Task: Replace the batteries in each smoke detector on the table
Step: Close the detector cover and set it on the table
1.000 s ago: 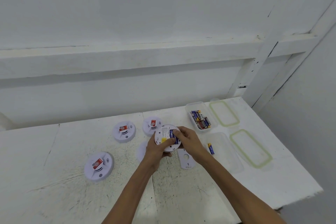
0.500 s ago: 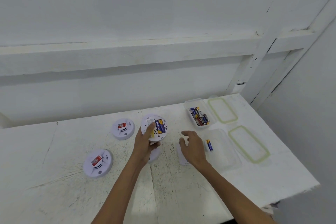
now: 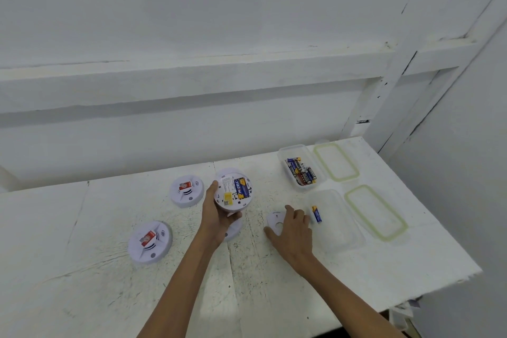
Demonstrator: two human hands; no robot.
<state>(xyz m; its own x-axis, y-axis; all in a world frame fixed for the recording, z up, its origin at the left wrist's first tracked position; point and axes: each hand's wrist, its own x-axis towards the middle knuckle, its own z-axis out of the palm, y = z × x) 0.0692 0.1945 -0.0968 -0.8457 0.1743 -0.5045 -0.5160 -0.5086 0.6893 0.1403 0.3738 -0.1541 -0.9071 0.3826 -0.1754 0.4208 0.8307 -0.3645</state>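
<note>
I count three smoke detectors plainly. My left hand [image 3: 216, 217] grips the held detector [image 3: 229, 200], back up, its blue battery [image 3: 241, 186] lettered "CELL". Left of it lie the far detector [image 3: 187, 191] and the near detector [image 3: 150, 242], red labels up. Right of it my right hand [image 3: 295, 233], fingers spread, rests on a loose cover [image 3: 273, 221]. Beyond are a full tub [image 3: 290, 147], a one-battery tub [image 3: 343, 230], a far lid [image 3: 336, 162] and a near lid [image 3: 375, 212], then the table [image 3: 411, 263] edge. Bare tabletop lies nearer me.

My scuffed white table [image 3: 82, 296]: near smoke detector [image 3: 150, 242] and far smoke detector [image 3: 187, 191] at left, cover plate [image 3: 273, 219] mid-table, battery tub [image 3: 290, 151] and second tub [image 3: 340, 228] at right, far lid [image 3: 336, 162] and near lid [image 3: 375, 211] beside them.
</note>
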